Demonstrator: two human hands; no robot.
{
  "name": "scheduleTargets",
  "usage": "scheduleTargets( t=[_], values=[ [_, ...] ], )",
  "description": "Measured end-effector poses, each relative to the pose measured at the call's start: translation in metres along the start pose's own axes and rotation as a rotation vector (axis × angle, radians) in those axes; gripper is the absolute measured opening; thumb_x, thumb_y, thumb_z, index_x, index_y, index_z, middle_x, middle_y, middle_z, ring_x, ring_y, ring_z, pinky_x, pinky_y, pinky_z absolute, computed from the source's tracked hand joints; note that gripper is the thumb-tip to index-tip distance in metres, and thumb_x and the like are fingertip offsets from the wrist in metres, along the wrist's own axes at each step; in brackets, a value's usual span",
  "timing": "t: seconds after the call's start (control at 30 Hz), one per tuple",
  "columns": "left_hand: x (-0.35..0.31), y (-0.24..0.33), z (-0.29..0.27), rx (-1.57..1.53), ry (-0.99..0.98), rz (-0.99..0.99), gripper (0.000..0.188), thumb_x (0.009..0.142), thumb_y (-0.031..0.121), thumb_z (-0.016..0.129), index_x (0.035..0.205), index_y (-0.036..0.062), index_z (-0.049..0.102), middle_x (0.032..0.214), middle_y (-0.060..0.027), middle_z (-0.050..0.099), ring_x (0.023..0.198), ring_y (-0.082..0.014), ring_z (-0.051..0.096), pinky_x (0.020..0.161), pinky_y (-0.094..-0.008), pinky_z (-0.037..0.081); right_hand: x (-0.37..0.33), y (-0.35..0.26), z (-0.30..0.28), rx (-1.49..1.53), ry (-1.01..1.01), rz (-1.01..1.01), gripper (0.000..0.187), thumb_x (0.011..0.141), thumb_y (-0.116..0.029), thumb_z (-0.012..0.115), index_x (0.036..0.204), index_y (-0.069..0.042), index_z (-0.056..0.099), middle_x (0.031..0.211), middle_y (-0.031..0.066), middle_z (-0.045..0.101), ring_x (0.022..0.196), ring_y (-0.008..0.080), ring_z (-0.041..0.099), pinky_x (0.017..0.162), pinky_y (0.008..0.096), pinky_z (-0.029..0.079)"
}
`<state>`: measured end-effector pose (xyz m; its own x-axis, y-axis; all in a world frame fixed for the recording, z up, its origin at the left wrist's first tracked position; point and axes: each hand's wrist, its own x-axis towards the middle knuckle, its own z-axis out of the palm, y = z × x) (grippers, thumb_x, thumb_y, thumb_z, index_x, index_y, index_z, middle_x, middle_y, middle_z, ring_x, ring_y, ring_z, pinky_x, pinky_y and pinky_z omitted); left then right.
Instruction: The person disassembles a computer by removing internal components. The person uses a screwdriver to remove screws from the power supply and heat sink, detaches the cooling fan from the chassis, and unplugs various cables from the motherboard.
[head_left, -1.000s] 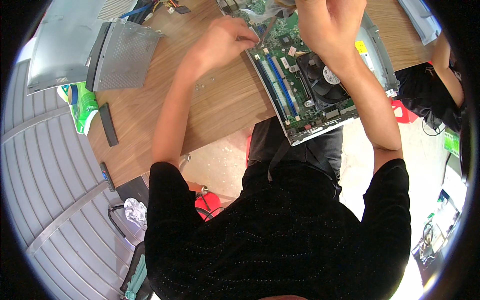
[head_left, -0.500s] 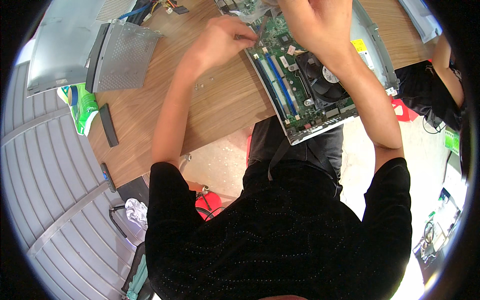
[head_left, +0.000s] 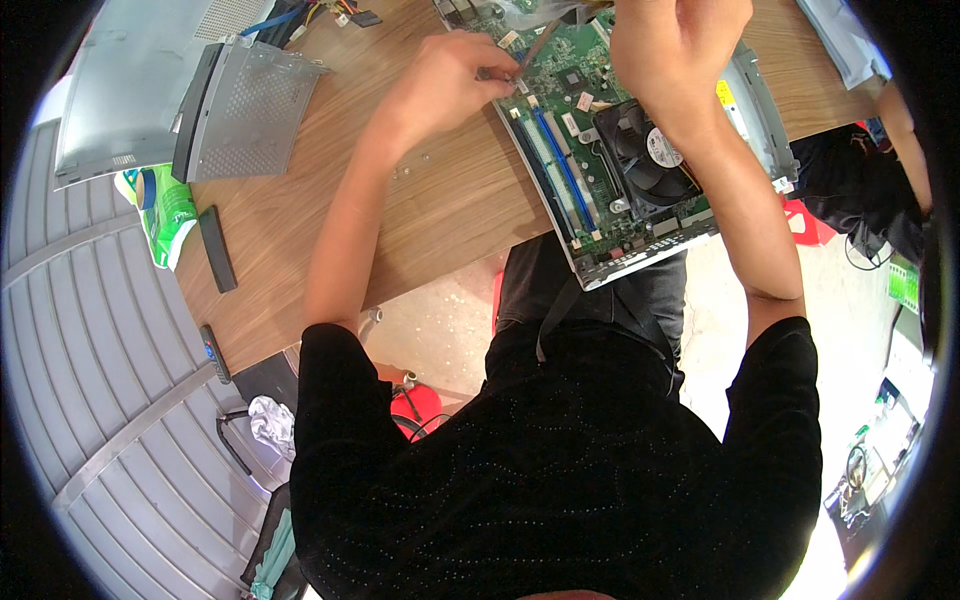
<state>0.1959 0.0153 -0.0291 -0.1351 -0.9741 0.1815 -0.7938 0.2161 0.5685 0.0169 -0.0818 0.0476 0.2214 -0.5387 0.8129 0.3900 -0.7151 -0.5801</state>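
An opened computer case lies on the table's front edge, partly over my lap, with a green motherboard inside. On the board are a black cooling fan and blue and white memory slots. My left hand is closed in a pinch at the board's left edge, by the lower end of a narrow grey strip; what the fingertips hold is too small to tell. Above the board's far right part, my right hand is curled closed, its grip hidden. Clear plastic lies at the top.
On the wooden table, a perforated grey metal case part stands at left, near loose cables. Small screws lie beside my left forearm. A green package, a black bar and a remote control line the left edge. Another person's arm is at right.
My right hand has moved right, uncovering more of the board and fan. My left hand has stayed almost in place at the board's edge. The other person's arm at right has shifted.
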Motion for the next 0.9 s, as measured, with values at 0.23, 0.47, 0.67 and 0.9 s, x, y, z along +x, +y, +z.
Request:
scheduleTargets(
  t=[0.23,0.47,0.67,0.9],
  values=[
    [0.001,0.001,0.0,-0.013,0.015,-0.008,0.016,0.078,0.006,0.076,0.092,0.0014,0.071,0.085,-0.0094,0.066,0.074,-0.0234,0.06,0.068,-0.0337,0.05,0.002,0.009,-0.004,-0.077,0.016,-0.139,0.039,0.099,-0.034,0.061,0.11,0.003,0.06,0.085,0.002,0.06,0.073,0.01,0.053,0.065,0.0245,0.044],
    [0.001,-0.002,0.001,0.027,0.022,0.014,0.015,0.078,0.008,0.076,0.09,0.0014,0.071,0.084,-0.0087,0.067,0.079,-0.0254,0.06,0.071,-0.0353,0.05,0.005,-0.013,-0.001,-0.031,0.098,-0.084,0.037,0.1,-0.035,0.059,0.106,0.001,0.06,0.084,-0.0002,0.057,0.072,0.0094,0.05,0.063,0.0244,0.041],
    [0.002,-0.002,0.002,0.041,0.024,0.04,0.015,0.078,0.009,0.076,0.091,0.0028,0.072,0.084,-0.0083,0.068,0.08,-0.0257,0.06,0.072,-0.0358,0.05,0.003,0.006,-0.004,-0.029,0.055,-0.125,0.035,0.101,-0.034,0.056,0.103,0.001,0.059,0.083,-0.0008,0.055,0.073,0.009,0.048,0.063,0.0244,0.039],
    [0.001,0.0,0.0,0.019,0.001,-0.063,0.017,0.078,0.01,0.076,0.093,0.0038,0.073,0.088,-0.0085,0.07,0.081,-0.0231,0.062,0.074,-0.0339,0.051,0.005,-0.004,-0.002,-0.046,0.075,-0.097,0.037,0.102,-0.036,0.054,0.103,0.001,0.059,0.081,-0.0015,0.055,0.072,0.0082,0.047,0.062,0.0237,0.039]
  ],
)
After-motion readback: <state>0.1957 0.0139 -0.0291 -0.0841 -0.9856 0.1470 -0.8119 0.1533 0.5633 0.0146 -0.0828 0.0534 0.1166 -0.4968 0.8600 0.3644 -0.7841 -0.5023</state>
